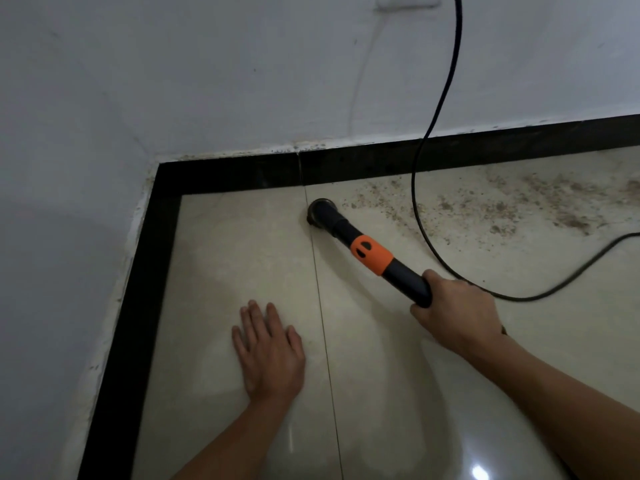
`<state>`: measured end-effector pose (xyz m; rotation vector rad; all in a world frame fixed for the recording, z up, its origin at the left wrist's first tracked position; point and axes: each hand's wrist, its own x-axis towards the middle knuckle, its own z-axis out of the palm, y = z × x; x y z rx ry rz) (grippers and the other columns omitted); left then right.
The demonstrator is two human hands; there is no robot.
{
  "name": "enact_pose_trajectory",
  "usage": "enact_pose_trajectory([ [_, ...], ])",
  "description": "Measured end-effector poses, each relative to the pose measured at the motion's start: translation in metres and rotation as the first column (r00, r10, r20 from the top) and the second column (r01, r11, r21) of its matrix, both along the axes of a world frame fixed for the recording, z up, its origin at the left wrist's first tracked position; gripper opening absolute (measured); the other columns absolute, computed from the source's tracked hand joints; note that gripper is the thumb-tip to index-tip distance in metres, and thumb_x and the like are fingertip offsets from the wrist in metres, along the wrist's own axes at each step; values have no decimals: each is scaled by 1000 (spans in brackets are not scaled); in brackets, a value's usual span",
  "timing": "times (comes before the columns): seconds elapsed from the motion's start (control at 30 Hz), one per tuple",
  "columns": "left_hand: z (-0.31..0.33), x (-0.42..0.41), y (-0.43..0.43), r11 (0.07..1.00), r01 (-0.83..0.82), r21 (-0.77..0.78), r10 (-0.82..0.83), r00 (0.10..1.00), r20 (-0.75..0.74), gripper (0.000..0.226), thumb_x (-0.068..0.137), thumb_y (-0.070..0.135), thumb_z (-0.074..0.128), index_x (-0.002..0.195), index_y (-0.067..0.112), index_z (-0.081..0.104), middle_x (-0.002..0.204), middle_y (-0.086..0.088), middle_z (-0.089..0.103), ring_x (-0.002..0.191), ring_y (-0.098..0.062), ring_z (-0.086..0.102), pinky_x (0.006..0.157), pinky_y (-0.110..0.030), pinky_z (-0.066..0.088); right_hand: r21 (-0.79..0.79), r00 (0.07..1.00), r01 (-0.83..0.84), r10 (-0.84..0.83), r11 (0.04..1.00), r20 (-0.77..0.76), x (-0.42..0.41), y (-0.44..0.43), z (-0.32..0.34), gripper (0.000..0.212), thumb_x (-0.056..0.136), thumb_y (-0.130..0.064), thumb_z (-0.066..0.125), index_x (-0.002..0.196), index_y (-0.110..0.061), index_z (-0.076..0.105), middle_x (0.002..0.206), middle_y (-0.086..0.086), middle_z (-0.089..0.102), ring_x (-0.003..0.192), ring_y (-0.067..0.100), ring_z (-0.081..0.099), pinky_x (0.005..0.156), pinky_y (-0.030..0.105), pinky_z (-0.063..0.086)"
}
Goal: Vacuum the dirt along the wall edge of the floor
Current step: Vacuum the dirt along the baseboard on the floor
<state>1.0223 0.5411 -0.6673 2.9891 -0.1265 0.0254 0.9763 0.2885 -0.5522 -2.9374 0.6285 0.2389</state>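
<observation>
Beside the black skirting point(221, 174), vacuum nozzle point(320, 211) gripped by right hand point(453, 315), dirt point(502, 206) rightward, left hand point(268, 348) fingers flat on tile.

Single head-worn wide-angle view, looking forward and down, close over the floor point(242, 254), facing a wall point(242, 81) corner

An indoor room, probably in a home, is shown at one corner. A black skirting band point(381, 164) is seen turning it. Above the band, a white painted wall point(242, 81) bearing a pale rectangular plate point(166, 1) is seen; below it, glossy cream floor tiles point(242, 271) are laid. Across the band a thin black power cord point(446, 74) is hung, and brown gritty dirt point(502, 202) is scattered just below it.
</observation>
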Motion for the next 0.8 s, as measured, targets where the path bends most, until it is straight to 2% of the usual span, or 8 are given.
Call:
enact_pose_trajectory([
  [0.17, -2, 1, -1, 1000, 3, -2, -3, 1000, -10, 64, 88, 37, 30, 136, 1, 52, 146, -26, 41, 138, -39, 36, 113, -53, 21, -35, 994, 112, -112, 993, 2, -2, -27, 6, 24, 85, -40, 62, 103, -26, 52, 66, -5, 46, 62, 23, 48, 53, 28, 32],
  [0.37, -1, 0, 0, 1000, 5, 5, -5, 1000, 7, 63, 89, 37, 30, 136, 2, 52, 147, -25, 41, 139, -38, 35, 112, -54, 23, 23, 999, -16, 15, 1000, 28, 32, 9, -4, 23, 87, -39, 58, 102, -25, 50, 74, -3, 53, 65, 22, 52, 60, 30, 41],
  [0.47, 0, 0, 0, 1000, 2, 13, -2, 1000, -14, 63, 89, 38, 30, 137, 3, 51, 148, -24, 40, 139, -37, 34, 112, -53, 22, 9, 998, -18, 17, 1000, 64, 50, 13, -4, 22, 89, -35, 57, 104, -22, 49, 76, -2, 53, 66, 23, 53, 62, 31, 43],
  [0.63, -1, 1, 0, 1000, 6, 4, -6, 1000, -10, 63, 88, 37, 31, 136, 3, 52, 146, -24, 41, 138, -38, 35, 112, -53, 23, -64, 993, 105, -101, 992, 68, 41, -25, 6, 21, 88, -30, 59, 105, -21, 51, 71, -2, 50, 64, 23, 52, 60, 30, 39],
  [0.8, 0, 0, -1, 1000, 15, -9, -15, 1000, 10, 63, 88, 37, 30, 134, 1, 53, 145, -26, 42, 137, -40, 36, 111, -54, 25, -18, 974, 222, -221, 975, 45, 11, -44, 15, 23, 86, -35, 61, 103, -23, 51, 73, -2, 55, 64, 21, 56, 59, 29, 43],
])
